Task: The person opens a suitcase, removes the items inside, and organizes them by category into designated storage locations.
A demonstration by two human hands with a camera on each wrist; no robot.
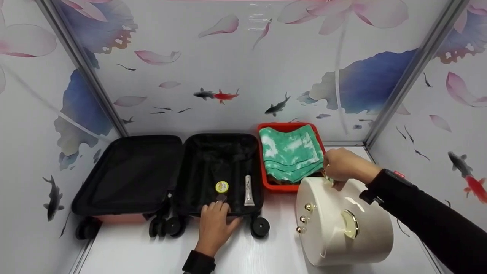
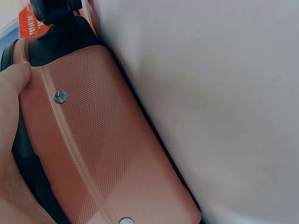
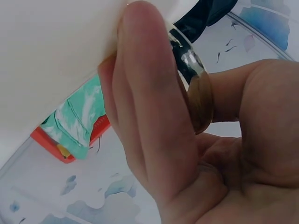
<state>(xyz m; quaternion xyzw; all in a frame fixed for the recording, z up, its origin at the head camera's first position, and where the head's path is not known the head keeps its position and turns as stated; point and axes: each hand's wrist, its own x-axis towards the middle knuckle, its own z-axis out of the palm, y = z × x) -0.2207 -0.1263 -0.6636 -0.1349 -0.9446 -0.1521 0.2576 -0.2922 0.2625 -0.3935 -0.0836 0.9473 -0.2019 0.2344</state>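
My left hand lies over the near rim of the open suitcase, fingers on the inner side. In the left wrist view, its thumb presses the pink outer wall. A small dark item shows at the fingertips; its kind is unclear. Inside lie a round yellow-lidded tin and a silver-white tube. My right hand grips a gold fitting on a glossy white storage case, which has gold ball knobs and a gold-edged handle.
The suitcase's black-lined lid half lies open on the left, on black wheels. A red basket holding folded green-and-white cloth stands behind the white case. Printed wall panels enclose the white table.
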